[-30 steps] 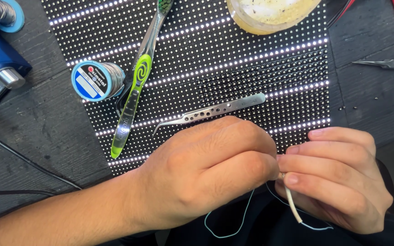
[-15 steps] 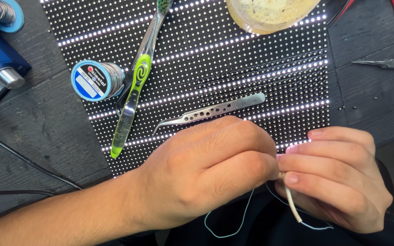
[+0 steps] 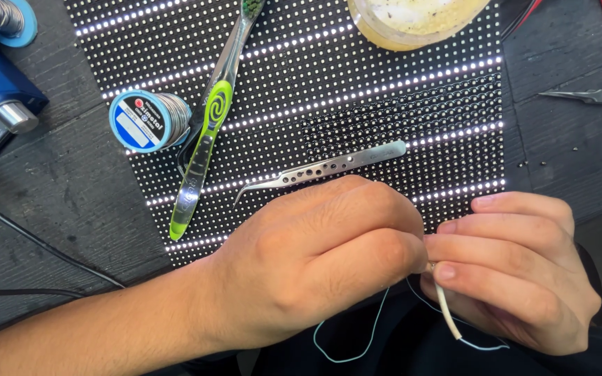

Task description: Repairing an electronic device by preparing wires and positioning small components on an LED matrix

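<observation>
Nothing has visibly shifted since the earlier frame: the left hand (image 3: 315, 271) and right hand (image 3: 513, 268), both closed, pinch a thin pale-blue wire (image 3: 357, 341) with a white sleeve (image 3: 447, 312) below the lit black LED matrix panel (image 3: 357, 90), where too hard a pull could snap it

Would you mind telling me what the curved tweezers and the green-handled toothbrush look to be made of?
The curved silver tweezers look like brushed steel: grey metallic sheen, punched holes. The green-and-clear toothbrush seems glossy moulded plastic, its see-through handle suggesting so.
</observation>
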